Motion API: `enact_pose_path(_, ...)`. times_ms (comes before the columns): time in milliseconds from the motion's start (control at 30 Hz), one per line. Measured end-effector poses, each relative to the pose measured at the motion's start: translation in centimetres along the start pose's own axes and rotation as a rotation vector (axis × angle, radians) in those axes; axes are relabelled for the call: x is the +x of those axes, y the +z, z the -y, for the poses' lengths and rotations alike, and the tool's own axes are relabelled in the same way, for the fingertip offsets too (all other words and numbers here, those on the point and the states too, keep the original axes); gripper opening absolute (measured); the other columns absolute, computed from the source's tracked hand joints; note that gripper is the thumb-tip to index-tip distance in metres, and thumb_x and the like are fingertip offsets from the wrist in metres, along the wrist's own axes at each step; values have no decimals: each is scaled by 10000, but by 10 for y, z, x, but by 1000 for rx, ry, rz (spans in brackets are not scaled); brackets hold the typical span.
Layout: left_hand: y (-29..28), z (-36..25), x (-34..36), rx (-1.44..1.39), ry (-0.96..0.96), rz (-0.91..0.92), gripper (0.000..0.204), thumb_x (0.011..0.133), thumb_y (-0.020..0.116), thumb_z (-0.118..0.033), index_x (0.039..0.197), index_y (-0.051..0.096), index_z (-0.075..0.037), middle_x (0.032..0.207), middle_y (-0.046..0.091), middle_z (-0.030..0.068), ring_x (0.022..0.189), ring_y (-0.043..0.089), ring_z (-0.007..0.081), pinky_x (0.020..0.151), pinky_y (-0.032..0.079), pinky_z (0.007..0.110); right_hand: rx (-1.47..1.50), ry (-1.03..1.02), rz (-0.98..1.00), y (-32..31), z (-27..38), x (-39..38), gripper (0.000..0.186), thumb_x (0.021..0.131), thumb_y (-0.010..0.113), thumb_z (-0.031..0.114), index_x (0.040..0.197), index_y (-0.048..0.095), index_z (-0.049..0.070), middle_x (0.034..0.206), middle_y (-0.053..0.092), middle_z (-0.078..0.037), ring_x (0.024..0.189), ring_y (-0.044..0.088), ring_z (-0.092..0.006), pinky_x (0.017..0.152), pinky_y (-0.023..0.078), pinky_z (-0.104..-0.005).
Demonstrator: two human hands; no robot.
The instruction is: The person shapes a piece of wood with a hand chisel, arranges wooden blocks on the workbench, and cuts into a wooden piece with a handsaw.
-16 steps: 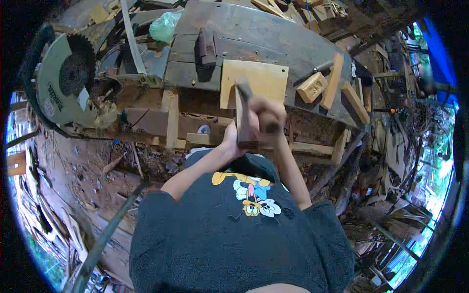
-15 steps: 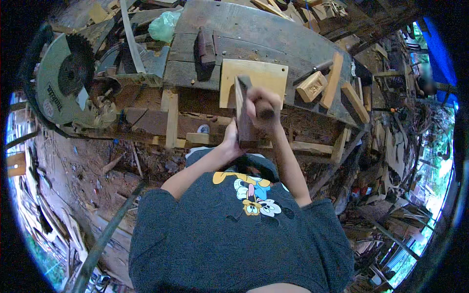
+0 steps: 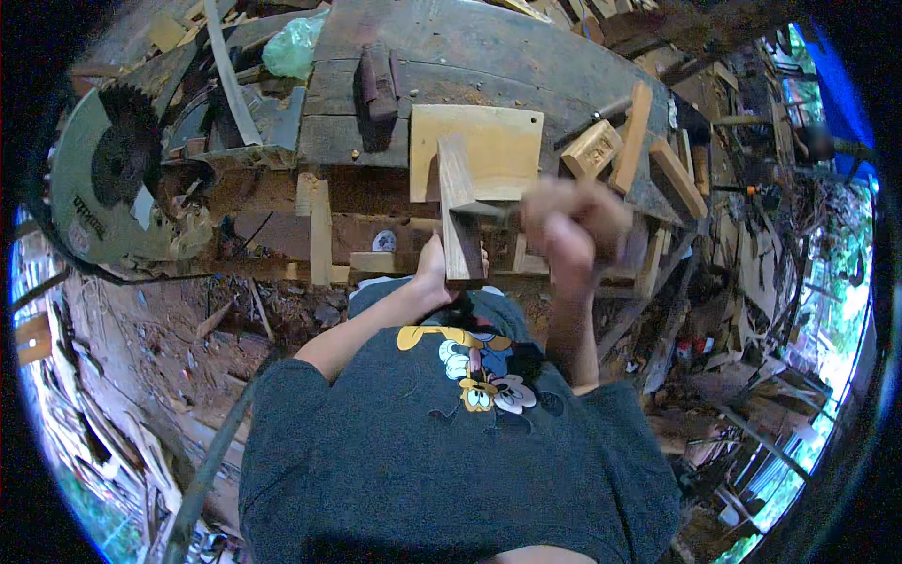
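My left hand (image 3: 434,271) is closed around the lower part of a grey-brown wooden piece (image 3: 458,240), whose upper end overlaps a pale square board (image 3: 498,150) on the workbench edge. Off to the right of that piece, my right hand (image 3: 578,224) is smeared by motion, closed on a tool (image 3: 487,209) whose dark narrow part points left across the wooden piece; its exact kind is unclear. Beyond the board lies a dark reddish-brown block (image 3: 380,86). Several light wood offcuts (image 3: 587,148) lie at the right of the board.
A large circular saw (image 3: 105,179) stands at the left of the workbench (image 3: 451,47). A pale green plastic bag (image 3: 293,47) sits at the back left. Scrap wood and debris cover the ground around the bench, and a blue tarp (image 3: 816,85) hangs at the far right.
My right hand has swung right, away from the wooden piece, with the tool in it. My left hand still holds the piece. The whole view has shifted slightly.
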State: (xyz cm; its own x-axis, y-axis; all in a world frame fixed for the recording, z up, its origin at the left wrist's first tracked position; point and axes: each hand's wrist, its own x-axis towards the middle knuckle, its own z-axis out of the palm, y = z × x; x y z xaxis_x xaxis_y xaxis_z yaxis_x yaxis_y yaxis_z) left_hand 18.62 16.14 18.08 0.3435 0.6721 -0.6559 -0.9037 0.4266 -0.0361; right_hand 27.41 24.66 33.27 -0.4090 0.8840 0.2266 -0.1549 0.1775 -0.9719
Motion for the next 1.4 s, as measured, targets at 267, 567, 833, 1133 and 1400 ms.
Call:
enact_pose_path(267, 9, 0, 2, -25, 110, -24, 456, 841, 252, -409, 854, 478, -13, 717, 538, 107, 630, 539, 223, 581, 461, 366, -61, -208, 234, -12, 40, -37, 179, 670, 524, 118, 577, 395, 36, 484, 439, -49, 426, 408, -154, 474, 373, -308)
enact_pose_path(567, 2, -2, 3, -82, 9, -25, 373, 810, 299, -317, 840, 500, -5, 720, 545, 104, 652, 541, 211, 645, 455, 342, 45, -358, 278, 7, 46, -49, 94, 552, 524, 44, 590, 440, 26, 517, 488, -79, 440, 450, -205, 450, 381, -331)
enact_pose_path(833, 19, 3, -2, 22, 120, 54, 399, 856, 218, -352, 919, 486, -63, 816, 554, 78, 759, 546, 212, 675, 460, 362, -279, -252, 153, 24, -13, -26, 87, 564, 518, 58, 568, 443, 14, 577, 484, -79, 514, 478, -189, 508, 397, -283)
enact_pose_path(1133, 14, 1, 1, -24, 48, -62, 420, 812, 256, -382, 892, 493, -45, 821, 546, 115, 776, 536, 221, 698, 438, 385, -553, -304, 172, 24, -32, -38, 79, 580, 553, 76, 624, 492, 50, 582, 480, -45, 497, 478, -186, 477, 391, -274)
enact_pose_path(1400, -4, -1, 14, -29, 139, 221, 376, 859, 198, -313, 923, 495, -90, 743, 558, 65, 637, 545, 186, 556, 461, 332, 45, -228, 103, 16, -22, -18, 175, 653, 536, 101, 559, 439, -9, 536, 495, -78, 476, 453, -137, 479, 386, -224)
